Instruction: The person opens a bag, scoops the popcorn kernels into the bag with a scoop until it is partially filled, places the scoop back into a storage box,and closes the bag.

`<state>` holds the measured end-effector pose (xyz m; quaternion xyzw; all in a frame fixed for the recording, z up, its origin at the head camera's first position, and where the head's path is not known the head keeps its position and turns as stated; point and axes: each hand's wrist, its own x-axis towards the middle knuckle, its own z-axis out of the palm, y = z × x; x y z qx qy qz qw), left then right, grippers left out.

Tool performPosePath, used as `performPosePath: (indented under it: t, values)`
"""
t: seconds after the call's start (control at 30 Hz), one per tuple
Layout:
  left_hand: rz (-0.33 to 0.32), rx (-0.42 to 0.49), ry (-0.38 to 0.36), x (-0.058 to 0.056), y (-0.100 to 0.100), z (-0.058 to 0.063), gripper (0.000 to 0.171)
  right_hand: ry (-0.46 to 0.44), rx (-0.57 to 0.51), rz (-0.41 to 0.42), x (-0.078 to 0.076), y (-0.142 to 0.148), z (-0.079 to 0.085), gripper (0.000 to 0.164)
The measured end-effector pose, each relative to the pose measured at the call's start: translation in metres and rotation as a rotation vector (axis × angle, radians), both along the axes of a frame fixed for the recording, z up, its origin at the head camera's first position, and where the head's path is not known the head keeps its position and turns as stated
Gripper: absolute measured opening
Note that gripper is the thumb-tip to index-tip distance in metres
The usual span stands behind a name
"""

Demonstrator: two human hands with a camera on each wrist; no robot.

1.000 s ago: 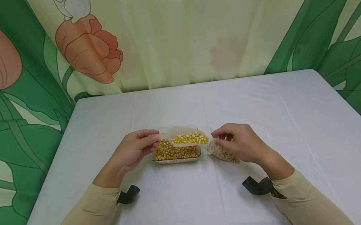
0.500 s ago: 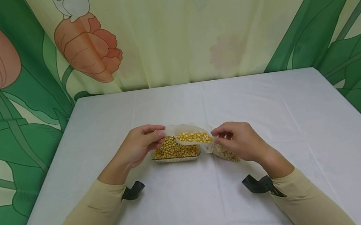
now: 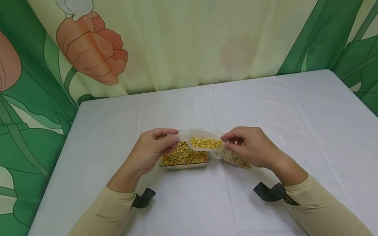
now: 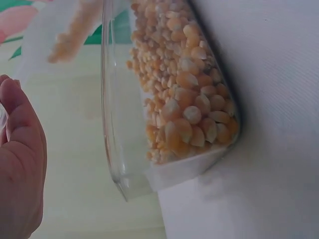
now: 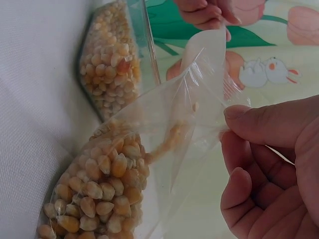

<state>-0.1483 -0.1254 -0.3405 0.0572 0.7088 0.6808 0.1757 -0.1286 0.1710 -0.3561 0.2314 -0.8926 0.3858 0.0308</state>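
My left hand [image 3: 153,149] pinches the end of a translucent white scoop [image 5: 205,52] between thumb and fingers. Yellow corn kernels [image 3: 206,143] lie in the scoop, whose far end meets the mouth of a clear plastic bag [image 5: 192,112]. With thumb and forefinger, my right hand [image 3: 255,146] pinches the bag's upper edge. In the right wrist view, the bag's lower part rests on the table, full of corn kernels [image 5: 99,191], and a thin line of kernels shows through the plastic. The left wrist view shows the scoop blurred.
A clear rectangular container [image 4: 112,124] of corn kernels stands on the white-clothed table [image 3: 195,221], below the scoop and left of the bag. A curtain [image 3: 184,31] printed with flowers and leaves hangs behind the table. Black wrist mounts [image 3: 270,193] stick out from both sleeves.
My left hand has moved right and slightly up, bringing the scoop's kernel-laden end from beside the bag to its mouth. My right hand stays nearly in place, still pinching the bag.
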Motion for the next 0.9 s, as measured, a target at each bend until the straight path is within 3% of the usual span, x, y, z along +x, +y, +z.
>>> performPosePath:
  t: [0.4, 0.9]
  values:
    - [0.008, 0.028, 0.004, 0.002, 0.01, 0.005, 0.029, -0.005, -0.004, 0.001, -0.001, 0.001, 0.0, 0.015]
    - [0.006, 0.035, 0.086, 0.003, 0.01, 0.013, 0.028, 0.007, 0.001, 0.005, -0.001, 0.001, 0.001, 0.014]
